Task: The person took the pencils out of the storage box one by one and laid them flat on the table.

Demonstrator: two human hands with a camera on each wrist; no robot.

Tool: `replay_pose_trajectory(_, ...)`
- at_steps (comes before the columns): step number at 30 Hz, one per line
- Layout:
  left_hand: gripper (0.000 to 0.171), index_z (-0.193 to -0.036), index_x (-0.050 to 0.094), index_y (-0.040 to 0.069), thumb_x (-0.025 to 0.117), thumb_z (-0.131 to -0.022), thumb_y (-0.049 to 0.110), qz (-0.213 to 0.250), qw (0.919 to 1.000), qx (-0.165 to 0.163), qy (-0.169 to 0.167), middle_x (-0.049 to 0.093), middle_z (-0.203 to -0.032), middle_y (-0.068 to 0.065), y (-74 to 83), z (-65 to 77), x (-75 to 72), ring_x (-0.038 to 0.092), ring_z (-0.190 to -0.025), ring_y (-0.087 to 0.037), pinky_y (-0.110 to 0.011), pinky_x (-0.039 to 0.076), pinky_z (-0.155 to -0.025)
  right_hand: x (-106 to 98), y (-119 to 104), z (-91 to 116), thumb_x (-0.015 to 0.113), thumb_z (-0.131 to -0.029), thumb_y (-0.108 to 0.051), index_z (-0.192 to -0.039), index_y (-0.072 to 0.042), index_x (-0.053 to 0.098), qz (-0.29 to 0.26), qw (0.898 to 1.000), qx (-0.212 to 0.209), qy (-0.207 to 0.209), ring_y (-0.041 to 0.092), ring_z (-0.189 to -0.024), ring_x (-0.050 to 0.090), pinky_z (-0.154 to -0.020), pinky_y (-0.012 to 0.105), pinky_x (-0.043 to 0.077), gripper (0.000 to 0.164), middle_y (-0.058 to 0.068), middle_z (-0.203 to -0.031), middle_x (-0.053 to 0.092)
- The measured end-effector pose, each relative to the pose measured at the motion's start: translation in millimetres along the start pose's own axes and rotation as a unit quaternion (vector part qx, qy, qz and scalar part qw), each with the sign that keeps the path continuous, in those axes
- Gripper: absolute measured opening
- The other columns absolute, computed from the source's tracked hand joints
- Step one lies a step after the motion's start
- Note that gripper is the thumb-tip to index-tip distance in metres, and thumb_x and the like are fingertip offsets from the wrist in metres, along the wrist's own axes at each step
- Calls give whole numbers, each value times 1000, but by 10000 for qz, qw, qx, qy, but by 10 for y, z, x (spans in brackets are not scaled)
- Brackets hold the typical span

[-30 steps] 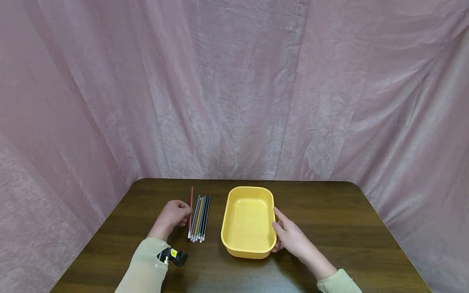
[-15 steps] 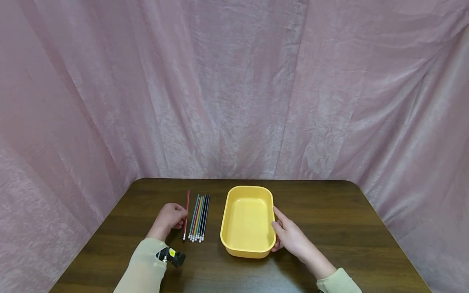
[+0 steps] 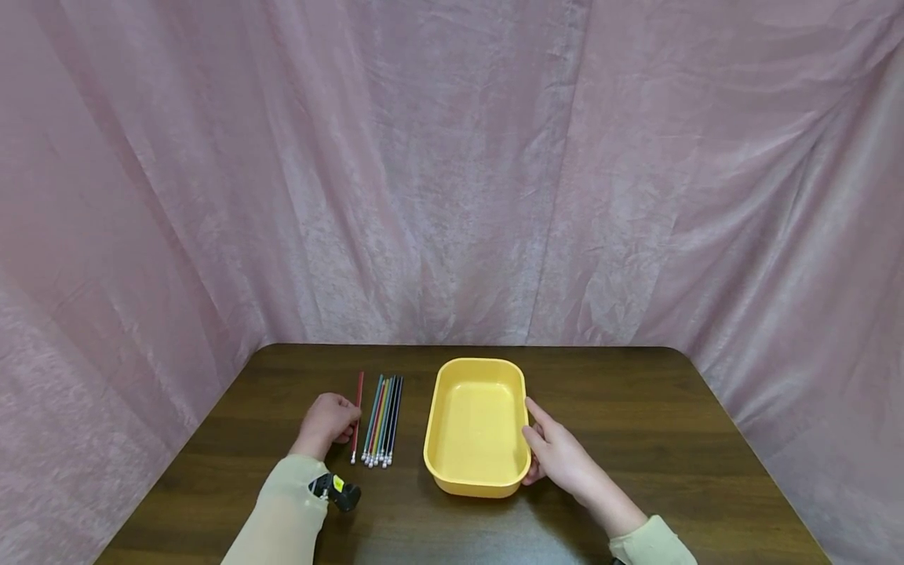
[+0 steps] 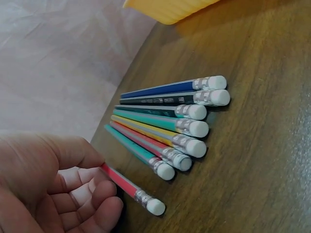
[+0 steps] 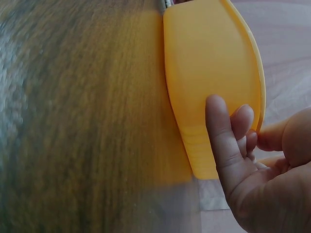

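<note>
My left hand point(image 3: 328, 420) pinches a red pencil point(image 4: 124, 183) between thumb and index finger, its white eraser end toward me. To its right a row of several pencils point(image 3: 382, 424) lies side by side, all with erasers at the near end; the left wrist view shows green, red, yellow, black and blue ones. A yellow plastic tray point(image 3: 480, 439) stands at mid-table with a bare inside. On the tray's right side my right hand point(image 3: 561, 455) holds the rim, thumb on the edge and other fingers against the outer wall point(image 5: 209, 58).
The dark wood table point(image 3: 636, 408) has rounded far corners. Behind it hangs a pink velvet curtain point(image 3: 452, 173). A small black camera point(image 3: 337, 491) is strapped at the left wrist, over a pale sleeve point(image 3: 278, 514).
The left hand has drawn the red pencil leftward and slightly nearer, widening the gap from the row. The right hand and tray have hardly moved.
</note>
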State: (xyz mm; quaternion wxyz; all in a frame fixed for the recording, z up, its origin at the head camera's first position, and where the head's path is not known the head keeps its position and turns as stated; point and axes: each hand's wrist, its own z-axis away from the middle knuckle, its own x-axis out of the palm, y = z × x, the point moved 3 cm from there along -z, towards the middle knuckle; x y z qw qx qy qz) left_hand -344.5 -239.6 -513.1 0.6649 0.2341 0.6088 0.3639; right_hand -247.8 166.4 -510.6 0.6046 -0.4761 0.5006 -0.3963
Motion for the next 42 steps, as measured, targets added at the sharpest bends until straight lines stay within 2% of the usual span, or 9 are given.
replay_pose_trajectory(9,18,-95,73,-2,70,-100,15,-532,9986,-75,-36,67,-76,-9,20,-16,47,65,-65,-20,-32,57,-59,0,2,5,48,-117,-5,-173,2,20,-5,10000,-21,-9,27,-59,65,-60,46,64,63,23,-95,57)
replay_pose_trajectory(18,20,-94,76,3,71,-103,21,-975,9952,-96,11,68,-75,-8,137,48,87,64,-63,-20,-34,49,-60,-7,-17,21,47,-117,-6,-173,2,21,30,10000,25,26,26,-59,65,-61,46,65,63,23,-94,57)
replay_pose_trajectory(26,19,-94,76,2,70,-101,19,-1055,9944,45,39,68,-73,-6,174,89,121,64,-63,-19,-34,49,-59,-6,-32,44,47,-117,-6,-173,1,20,-1,10000,38,0,27,-60,65,-60,44,64,63,23,-96,57)
replay_pose_trajectory(31,19,-95,76,3,70,-102,20,-1028,9947,-19,-9,67,-76,-7,173,71,136,64,-65,-20,-33,50,-59,-14,-33,48,47,-117,-7,-173,1,20,-19,10000,6,-4,26,-60,65,-60,43,64,63,24,-97,56)
replay_pose_trajectory(42,18,-96,77,2,70,-103,17,-950,9955,-8,-71,68,-79,-8,160,71,131,66,-69,-21,-33,56,-62,-19,2,28,47,-117,-6,-173,3,20,-18,10000,-69,-19,27,-59,64,-60,49,64,63,22,-94,56)
